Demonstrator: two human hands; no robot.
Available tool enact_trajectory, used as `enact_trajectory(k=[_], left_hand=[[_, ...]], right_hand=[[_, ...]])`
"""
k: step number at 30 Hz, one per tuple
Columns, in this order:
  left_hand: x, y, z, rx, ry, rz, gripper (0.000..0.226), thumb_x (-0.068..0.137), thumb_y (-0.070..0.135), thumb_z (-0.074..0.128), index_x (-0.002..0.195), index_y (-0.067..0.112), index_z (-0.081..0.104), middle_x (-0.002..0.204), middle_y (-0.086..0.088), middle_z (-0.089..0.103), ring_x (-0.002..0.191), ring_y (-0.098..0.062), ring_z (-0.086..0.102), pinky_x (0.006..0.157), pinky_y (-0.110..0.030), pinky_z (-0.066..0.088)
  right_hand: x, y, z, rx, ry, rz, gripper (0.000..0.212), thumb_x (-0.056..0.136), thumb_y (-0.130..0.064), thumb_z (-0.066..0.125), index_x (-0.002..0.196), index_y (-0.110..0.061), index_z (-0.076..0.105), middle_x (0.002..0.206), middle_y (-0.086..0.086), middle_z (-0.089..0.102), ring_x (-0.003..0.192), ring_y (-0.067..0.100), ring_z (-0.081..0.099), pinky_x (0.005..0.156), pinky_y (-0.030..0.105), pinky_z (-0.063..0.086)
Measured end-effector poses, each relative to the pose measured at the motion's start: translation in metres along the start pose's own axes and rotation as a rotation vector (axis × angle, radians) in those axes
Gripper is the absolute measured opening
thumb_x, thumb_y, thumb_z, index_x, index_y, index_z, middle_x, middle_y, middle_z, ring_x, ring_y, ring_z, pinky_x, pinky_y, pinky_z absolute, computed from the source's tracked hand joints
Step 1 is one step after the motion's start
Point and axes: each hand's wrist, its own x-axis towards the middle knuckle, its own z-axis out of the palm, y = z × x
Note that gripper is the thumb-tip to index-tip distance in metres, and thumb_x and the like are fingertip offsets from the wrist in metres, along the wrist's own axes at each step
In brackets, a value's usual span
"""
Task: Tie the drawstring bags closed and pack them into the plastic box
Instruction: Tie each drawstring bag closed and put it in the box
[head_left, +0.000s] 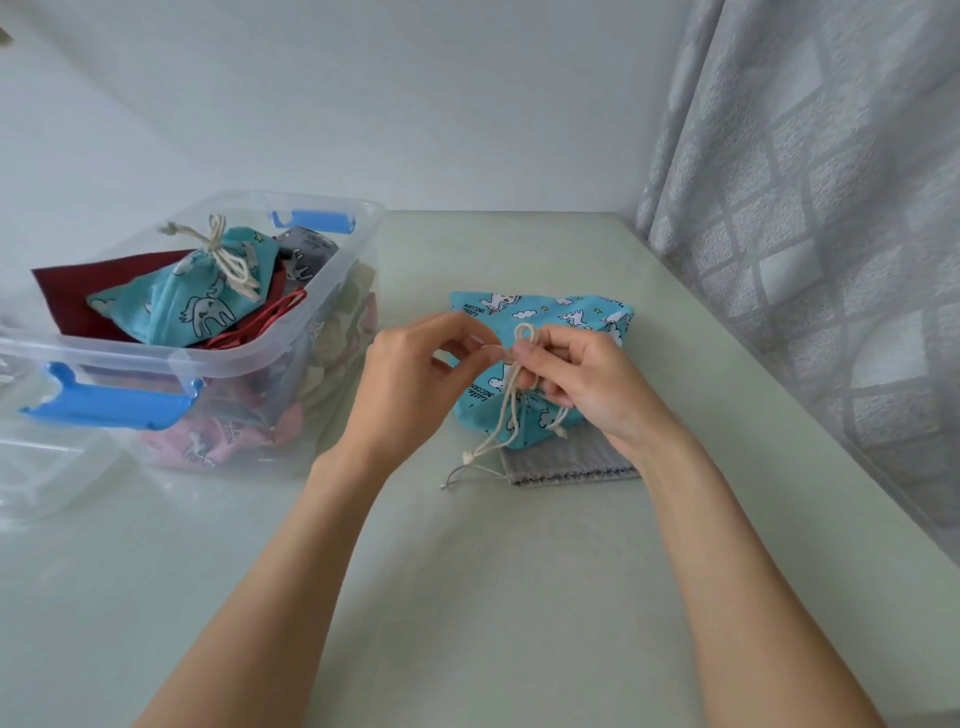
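Note:
A teal unicorn-print drawstring bag (566, 317) lies on the pale green table, on top of a flat grey bag (566, 460). Its cream drawstring (506, 410) runs up from the gathered mouth into a small loop between my hands. My left hand (415, 374) pinches the cord at the loop's left side. My right hand (576, 379) pinches the cord at the loop's base, fingers curled over the bag. To the left stands the clear plastic box (291, 343) with blue latches, holding a tied teal bag (187, 296) and several other bags.
A grey patterned curtain (821, 234) hangs along the table's right edge. The box's clear lid (41, 467) lies at the far left. A white wall stands behind the table. Bare tabletop (467, 597) stretches in front of the bags.

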Motion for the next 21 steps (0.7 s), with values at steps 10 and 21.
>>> enact_trajectory(k=[10,21], left_hand=[[-0.004,0.002,0.012,-0.219,-0.156,-0.231,0.037,0.069,0.024,0.08,0.101,0.026,0.062,0.092,0.014,0.067,0.072,0.0,0.066,0.063,-0.012,0.051],[-0.002,-0.001,0.009,-0.442,-0.181,-0.314,0.009,0.08,0.012,0.07,0.089,0.012,0.068,0.084,-0.005,0.074,0.079,-0.013,0.071,0.075,-0.022,0.055]], right_hand=[[0.0,0.002,-0.002,0.036,0.019,-0.073,0.015,0.092,-0.015,0.056,0.085,-0.003,0.063,0.057,-0.007,0.06,0.052,0.011,0.036,0.045,0.018,0.026],[-0.003,0.001,-0.018,-0.07,-0.053,-0.218,0.014,0.074,-0.005,0.073,0.079,-0.018,0.068,0.076,-0.008,0.071,0.074,0.005,0.064,0.071,0.015,0.049]])
